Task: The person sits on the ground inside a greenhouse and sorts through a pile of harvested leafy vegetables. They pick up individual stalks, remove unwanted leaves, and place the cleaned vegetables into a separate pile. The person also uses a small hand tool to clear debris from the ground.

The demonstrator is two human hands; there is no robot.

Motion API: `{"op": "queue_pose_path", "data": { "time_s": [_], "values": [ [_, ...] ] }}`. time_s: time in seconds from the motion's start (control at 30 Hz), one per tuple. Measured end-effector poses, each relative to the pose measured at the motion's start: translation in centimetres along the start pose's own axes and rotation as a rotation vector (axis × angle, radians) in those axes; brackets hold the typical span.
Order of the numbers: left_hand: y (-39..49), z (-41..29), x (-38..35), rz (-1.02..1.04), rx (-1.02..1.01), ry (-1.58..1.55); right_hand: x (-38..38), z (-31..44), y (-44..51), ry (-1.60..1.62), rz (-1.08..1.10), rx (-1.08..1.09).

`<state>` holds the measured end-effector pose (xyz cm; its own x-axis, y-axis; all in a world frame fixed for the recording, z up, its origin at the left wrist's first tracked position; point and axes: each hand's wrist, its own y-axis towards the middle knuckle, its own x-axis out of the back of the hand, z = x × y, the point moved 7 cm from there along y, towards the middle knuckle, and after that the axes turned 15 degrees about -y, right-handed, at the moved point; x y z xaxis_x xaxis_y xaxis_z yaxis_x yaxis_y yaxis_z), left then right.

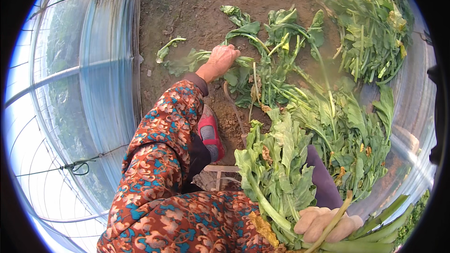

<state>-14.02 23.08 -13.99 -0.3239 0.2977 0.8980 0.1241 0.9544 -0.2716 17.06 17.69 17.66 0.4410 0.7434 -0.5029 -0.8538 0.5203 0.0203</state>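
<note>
My left hand (224, 58), bare, reaches out over the soil and closes around the stems of a few leafy greens (191, 59); their leaves trail to the left. My right hand (325, 223), in a pale knitted glove, is low at the right against my lap. It holds a thick bunch of leafy greens (281, 161), whose leaves point away from me and whose thick stems run past the glove. One yellowed leaf (263, 229) hangs by the bunch. Loose greens (277, 59) lie on the ground beside and beyond my left hand.
Plastic film (109, 52) on a hoop frame (56, 79) rises at the left. Heaps of leafy greens lie at the upper right (369, 31) and at the right (355, 147), beside more plastic film (415, 105). My red shoe (212, 131) rests on bare soil (175, 10), near a light frame (219, 169).
</note>
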Motion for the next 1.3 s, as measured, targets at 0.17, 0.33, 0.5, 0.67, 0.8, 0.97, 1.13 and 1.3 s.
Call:
{"op": "queue_pose_path", "data": {
  "time_s": [0.17,0.33,0.5,0.67,0.8,0.97,1.13,1.3],
  "values": [
    [-4.9,1.1,8.7,-0.141,0.045,-0.171,-0.7,0.1,0.9,0.019,-0.038,0.075],
    [-11.4,3.6,13.8,-0.114,0.36,-0.157,-2.2,-0.2,0.4,-0.024,-0.413,0.111],
    [-17.1,8.1,10.0,-0.13,0.615,-0.549,-2.1,-0.5,1.1,-0.023,-0.283,0.092],
    [-16.7,11.9,3.5,-0.182,0.647,-0.398,-2.1,-0.7,2.4,-0.033,0.084,0.199],
    [-15.7,15.7,1.9,-0.191,0.76,-0.28,-2.5,-1.6,1.6,-0.08,-0.279,0.005],
    [-12.4,19.7,3.8,-0.326,0.709,-0.163,-3.2,-2.1,2.2,-0.053,-0.425,-0.037],
    [-8.8,22.0,2.6,-0.322,0.768,-0.198,-3.1,-2.5,4.3,-0.138,-0.432,-0.11],
    [-9.1,21.4,1.1,-0.364,0.7,-0.03,-3.3,-2.5,5.0,-0.121,-0.364,-0.031]
  ]
}}
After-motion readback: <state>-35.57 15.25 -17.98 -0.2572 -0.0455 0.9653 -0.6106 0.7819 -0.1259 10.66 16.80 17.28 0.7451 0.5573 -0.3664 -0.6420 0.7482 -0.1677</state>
